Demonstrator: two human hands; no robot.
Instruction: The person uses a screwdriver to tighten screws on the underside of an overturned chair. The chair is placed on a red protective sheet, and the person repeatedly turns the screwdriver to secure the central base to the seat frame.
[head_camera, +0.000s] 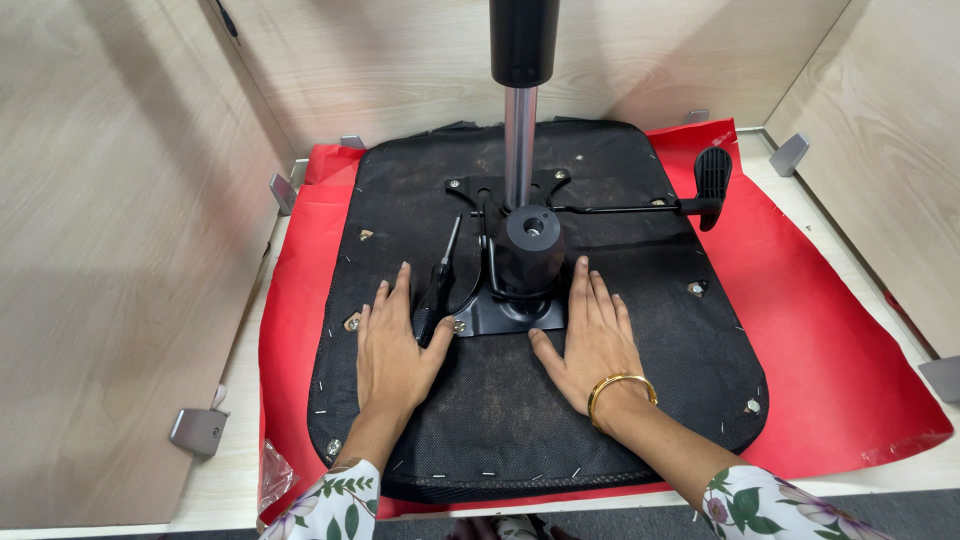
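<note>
Both hands are laid flat, fingers spread, palms down on the seat (520, 420), which lies underside up on a red sheet (820, 340) over the bench (225, 480). Nothing is pinched or gripped by either hand.

Left hand (392, 345): set near the seat's left edge, thumb touching the lower left corner of the plate (500, 318). A screwdriver (436, 290) lies just beside its index finger, long axis running from the near end up and slightly right toward the plate's far left arm. The left hand is the nearer one to it.

Right hand (590, 340): thumb tip at the plate's near right corner, fingers pointing away along the plate's right side. A gold bangle (620, 390) is worn at the wrist.

Between the hands, just beyond the fingertips, the plate is seen at the seat's middle, carrying a black hub (532, 245). Behind it a column (520, 145) rises upright, chrome below and black above, out of the top of view.

A lever (640, 208) runs from the plate toward the seat's far right corner, ending in a black paddle (712, 180).

Room: open seat fabric lies near and right of the hands. Wooden panels (110, 250) close in left, far and right; metal brackets (198, 430) sit at the bench edges.
</note>
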